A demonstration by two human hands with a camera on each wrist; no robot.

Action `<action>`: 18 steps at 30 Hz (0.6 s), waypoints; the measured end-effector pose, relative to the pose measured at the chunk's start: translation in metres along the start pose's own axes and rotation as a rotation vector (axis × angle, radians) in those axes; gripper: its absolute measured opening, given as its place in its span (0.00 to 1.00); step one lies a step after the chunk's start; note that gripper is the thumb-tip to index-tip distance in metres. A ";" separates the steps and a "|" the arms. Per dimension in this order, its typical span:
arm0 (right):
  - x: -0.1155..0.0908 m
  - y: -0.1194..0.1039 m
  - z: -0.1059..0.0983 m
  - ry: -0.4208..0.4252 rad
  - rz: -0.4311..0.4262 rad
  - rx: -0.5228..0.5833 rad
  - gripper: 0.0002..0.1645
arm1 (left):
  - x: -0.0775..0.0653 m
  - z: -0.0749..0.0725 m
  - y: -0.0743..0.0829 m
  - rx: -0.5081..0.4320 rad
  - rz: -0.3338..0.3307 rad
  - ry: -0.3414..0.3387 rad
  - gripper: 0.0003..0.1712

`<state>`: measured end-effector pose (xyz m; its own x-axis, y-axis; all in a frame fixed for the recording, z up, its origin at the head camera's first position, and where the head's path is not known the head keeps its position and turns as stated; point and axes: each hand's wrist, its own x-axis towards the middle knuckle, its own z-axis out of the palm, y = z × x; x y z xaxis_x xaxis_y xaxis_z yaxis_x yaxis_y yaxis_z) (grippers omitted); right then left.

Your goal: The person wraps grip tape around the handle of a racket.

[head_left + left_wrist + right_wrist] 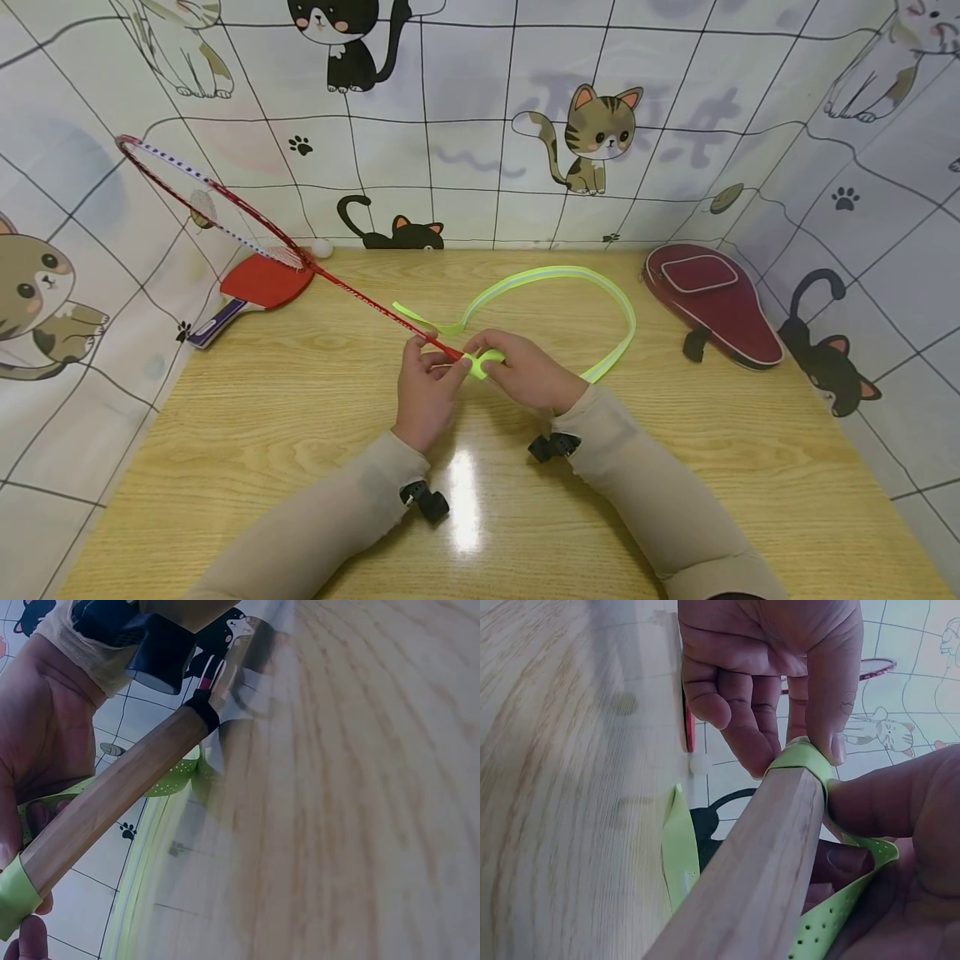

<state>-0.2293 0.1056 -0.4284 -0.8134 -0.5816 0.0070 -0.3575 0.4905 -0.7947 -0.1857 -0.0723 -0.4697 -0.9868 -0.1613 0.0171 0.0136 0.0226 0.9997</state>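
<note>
A red badminton racket point(360, 296) slants across the head view, its strung head raised at the far left. Its bare wooden handle point(750, 855) has a black band point(202, 710) near the butt end. Yellow-green perforated grip tape point(551, 272) goes round the handle's top end, and its long tail loops over the table. My left hand point(427, 400) holds the racket where shaft meets handle, thumb and fingertips at the wrapped turn. With thumb and fingers, my right hand point(528, 371) pinches the tape right beside that turn. In the head view, most of the handle is hidden.
At the back left of the table point(300, 433) lies a red table tennis paddle point(270, 282) beneath the racket's head. A white ball point(322, 247) sits beside it against the wall. At the back right lies a dark red paddle case point(701, 292).
</note>
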 end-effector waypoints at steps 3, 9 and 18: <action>0.000 -0.001 0.000 0.006 0.008 0.018 0.17 | -0.001 0.001 0.000 0.021 0.006 -0.005 0.31; 0.000 -0.001 0.001 0.018 0.002 0.018 0.17 | -0.003 0.002 -0.003 0.004 0.025 -0.045 0.30; 0.001 -0.002 0.005 0.037 -0.008 0.008 0.15 | -0.002 0.002 -0.002 -0.015 0.042 -0.039 0.27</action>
<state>-0.2271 0.1011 -0.4301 -0.8269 -0.5612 0.0353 -0.3603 0.4807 -0.7994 -0.1840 -0.0697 -0.4720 -0.9908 -0.1220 0.0590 0.0577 0.0141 0.9982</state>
